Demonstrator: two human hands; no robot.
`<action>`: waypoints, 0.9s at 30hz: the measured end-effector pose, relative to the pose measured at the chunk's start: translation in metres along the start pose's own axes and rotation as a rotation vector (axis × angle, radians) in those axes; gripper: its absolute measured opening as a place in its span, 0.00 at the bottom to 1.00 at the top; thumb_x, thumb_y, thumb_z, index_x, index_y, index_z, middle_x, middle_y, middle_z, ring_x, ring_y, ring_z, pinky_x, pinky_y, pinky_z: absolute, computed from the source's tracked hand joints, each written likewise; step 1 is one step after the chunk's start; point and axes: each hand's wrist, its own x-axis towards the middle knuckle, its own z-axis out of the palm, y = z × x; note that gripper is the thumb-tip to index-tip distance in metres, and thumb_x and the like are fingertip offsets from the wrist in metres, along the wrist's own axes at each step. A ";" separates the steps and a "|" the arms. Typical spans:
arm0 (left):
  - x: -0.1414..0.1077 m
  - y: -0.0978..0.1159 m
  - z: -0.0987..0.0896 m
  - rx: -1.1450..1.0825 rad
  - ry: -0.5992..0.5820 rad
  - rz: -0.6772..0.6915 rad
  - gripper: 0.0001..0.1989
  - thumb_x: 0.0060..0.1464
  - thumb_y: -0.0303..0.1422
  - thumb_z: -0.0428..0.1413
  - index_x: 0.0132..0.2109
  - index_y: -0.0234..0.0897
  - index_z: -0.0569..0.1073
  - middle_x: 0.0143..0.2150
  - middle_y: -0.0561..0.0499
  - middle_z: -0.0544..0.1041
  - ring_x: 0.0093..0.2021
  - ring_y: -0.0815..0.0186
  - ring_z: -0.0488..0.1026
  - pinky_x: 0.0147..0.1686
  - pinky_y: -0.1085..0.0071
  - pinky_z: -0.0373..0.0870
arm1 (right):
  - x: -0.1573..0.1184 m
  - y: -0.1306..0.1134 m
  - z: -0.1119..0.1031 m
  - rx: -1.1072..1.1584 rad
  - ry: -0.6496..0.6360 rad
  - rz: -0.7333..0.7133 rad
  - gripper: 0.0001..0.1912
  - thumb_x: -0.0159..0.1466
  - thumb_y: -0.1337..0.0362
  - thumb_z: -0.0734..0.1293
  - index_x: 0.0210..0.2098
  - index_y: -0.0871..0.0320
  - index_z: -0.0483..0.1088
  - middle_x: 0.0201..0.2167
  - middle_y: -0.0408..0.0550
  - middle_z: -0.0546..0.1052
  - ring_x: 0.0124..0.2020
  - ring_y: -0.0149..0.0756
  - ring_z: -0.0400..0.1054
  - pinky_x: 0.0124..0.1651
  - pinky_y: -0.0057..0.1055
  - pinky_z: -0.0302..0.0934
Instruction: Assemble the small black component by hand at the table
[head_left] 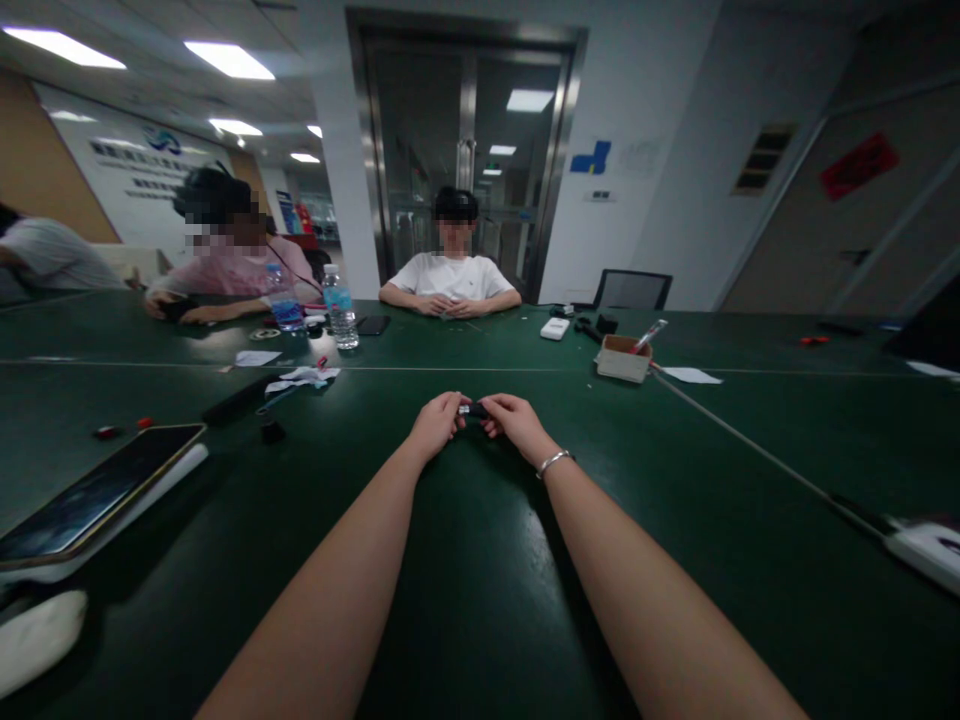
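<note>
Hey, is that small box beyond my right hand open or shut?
Open: the small box shows its inside from above, and a slim item sticks out past its rim.

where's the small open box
In the head view, the small open box sits right of centre on the table, beyond the right hand, beside a white paper.

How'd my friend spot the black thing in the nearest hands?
Find the big green table. On its near side, the wearer's left hand and right hand almost meet. The small black thing between them has a pale patch and, unlike neighbours on the table, is held.
</note>
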 end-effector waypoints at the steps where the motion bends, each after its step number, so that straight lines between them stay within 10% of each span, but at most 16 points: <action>1: 0.000 0.000 0.000 0.009 -0.001 0.006 0.16 0.58 0.39 0.45 0.42 0.34 0.73 0.22 0.54 0.67 0.19 0.74 0.60 0.18 0.78 0.56 | 0.000 0.000 0.000 0.001 0.000 0.002 0.08 0.59 0.63 0.68 0.34 0.63 0.72 0.16 0.41 0.71 0.16 0.24 0.64 0.20 0.20 0.62; 27: -0.001 0.002 -0.001 0.072 -0.007 0.022 0.15 0.54 0.37 0.49 0.43 0.34 0.74 0.24 0.54 0.69 0.22 0.72 0.62 0.21 0.76 0.56 | 0.001 0.002 -0.001 0.023 -0.018 0.001 0.07 0.59 0.65 0.68 0.34 0.64 0.72 0.17 0.41 0.72 0.16 0.23 0.64 0.20 0.20 0.62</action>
